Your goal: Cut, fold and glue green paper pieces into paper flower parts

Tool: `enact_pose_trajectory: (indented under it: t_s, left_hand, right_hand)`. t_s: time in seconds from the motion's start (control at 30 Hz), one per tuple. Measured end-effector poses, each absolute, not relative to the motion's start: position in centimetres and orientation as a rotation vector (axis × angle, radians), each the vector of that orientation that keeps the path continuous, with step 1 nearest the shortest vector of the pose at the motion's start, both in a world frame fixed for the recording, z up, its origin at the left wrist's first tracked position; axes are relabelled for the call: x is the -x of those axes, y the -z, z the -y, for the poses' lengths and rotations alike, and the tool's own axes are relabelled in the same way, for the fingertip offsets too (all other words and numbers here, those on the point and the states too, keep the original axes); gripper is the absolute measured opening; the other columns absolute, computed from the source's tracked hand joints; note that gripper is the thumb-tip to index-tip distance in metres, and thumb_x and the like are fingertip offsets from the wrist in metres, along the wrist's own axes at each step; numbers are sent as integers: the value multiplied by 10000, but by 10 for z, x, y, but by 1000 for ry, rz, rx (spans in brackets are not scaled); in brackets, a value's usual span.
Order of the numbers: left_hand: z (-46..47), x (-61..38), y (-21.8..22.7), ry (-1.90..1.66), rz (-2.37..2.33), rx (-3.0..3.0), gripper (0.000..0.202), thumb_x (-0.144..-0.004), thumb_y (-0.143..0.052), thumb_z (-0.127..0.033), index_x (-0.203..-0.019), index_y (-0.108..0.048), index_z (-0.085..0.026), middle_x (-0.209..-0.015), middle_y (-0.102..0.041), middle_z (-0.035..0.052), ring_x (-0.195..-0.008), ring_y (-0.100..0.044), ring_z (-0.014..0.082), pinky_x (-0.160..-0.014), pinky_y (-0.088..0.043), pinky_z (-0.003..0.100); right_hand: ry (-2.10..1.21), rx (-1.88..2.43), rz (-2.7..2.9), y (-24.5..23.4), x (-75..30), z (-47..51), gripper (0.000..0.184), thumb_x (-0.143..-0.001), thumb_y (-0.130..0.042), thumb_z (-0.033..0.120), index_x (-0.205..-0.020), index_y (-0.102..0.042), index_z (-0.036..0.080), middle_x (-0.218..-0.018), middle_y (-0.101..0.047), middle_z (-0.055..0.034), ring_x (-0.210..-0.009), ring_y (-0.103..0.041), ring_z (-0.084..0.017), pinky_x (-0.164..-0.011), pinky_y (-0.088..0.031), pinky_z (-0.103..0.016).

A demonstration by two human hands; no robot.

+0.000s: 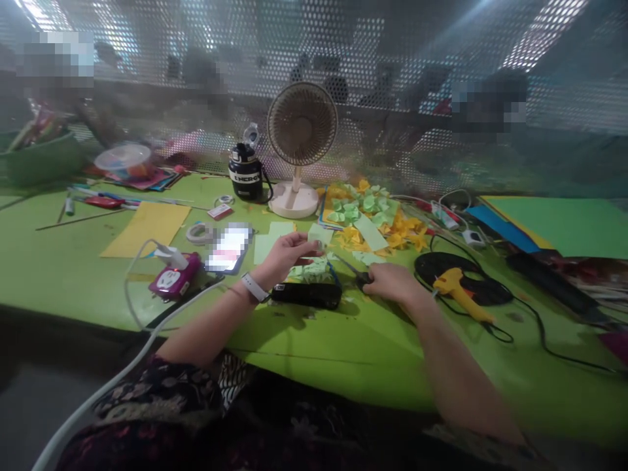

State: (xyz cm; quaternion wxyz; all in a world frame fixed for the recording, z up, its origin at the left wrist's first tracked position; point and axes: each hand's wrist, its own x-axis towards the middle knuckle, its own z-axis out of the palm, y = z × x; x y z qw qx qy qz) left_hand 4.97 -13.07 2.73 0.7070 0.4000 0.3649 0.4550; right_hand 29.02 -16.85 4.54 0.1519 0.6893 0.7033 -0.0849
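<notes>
My left hand (287,256), with a white watch on its wrist, pinches a small pale green piece of paper (320,234) above the green table (343,340). My right hand (392,282) rests on the table with its fingers closed round the dark handles of a pair of scissors (354,270), whose blades point up and left. A black oblong case (307,294) lies between the two hands, with pale green paper scraps (314,267) just behind it.
Green and yellow paper flowers (373,219) are piled behind the hands. A yellow glue gun (458,291) lies on coiled black cable at right. A small fan (301,147), a black mug (245,173), a phone (228,248), tape (201,232), a purple power socket (174,278) and coloured paper sheets (559,222) surround them.
</notes>
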Motion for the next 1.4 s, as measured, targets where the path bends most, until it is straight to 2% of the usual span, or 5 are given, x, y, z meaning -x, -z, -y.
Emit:
enact_pose_trajectory:
  t_s: [0.13, 0.3, 0.4, 0.63, 1.4]
  left_hand:
    - [129, -49, -26, -966, -814, -893, 282, -714, -831, -281, -817, -612, -137, -809, -728, 33, -689, -731, 145, -512, -457, 171]
    - [128, -50, -25, -1001, -775, -857, 255, -707, -835, -239, -778, -621, -121, -748, -706, 28, -737, -730, 144, -625, -507, 202]
    - [130, -50, -26, -1026, -736, -882, 267, -684, -848, -231, -765, -620, -117, -821, -726, 44, -831, -728, 148, -727, -526, 224]
    - [134, -51, -29, -1023, -733, -904, 368, -655, -865, -299, -755, -548, -141, -825, -740, 62, -724, -726, 150, -584, -481, 198]
    - [140, -49, -35, -1073, -789, -933, 382, -635, -863, -400, -740, -602, -141, -882, -721, 61, -914, -700, 191, -736, -505, 266]
  right_hand:
    - [504, -2352, -2177, -50, -305, 167, 143, -719, -651, 321, -765, -590, 200, -745, -705, -61, -692, -663, -219, -556, -392, -280]
    - [1792, -2577, -2286, -52, -292, 172, 393, -625, -801, 467, -814, -579, 202, -719, -696, -28, -516, -633, -147, -538, -516, -287]
    - [2097, -2523, -2211, -49, -274, 175, 521, -519, -876, 542, -780, -597, 187, -665, -677, -11, -449, -584, -104, -471, -501, -247]
    - [2207, -2401, -2193, -43, -257, 178, 583, -474, -884, 590, -754, -570, 187, -631, -649, 28, -432, -558, -76, -452, -491, -220]
    - [2100, -2204, -2270, -41, -249, 184, 568, -571, -819, 635, -802, -541, 197, -689, -625, 14, -529, -548, -100, -521, -505, -258]
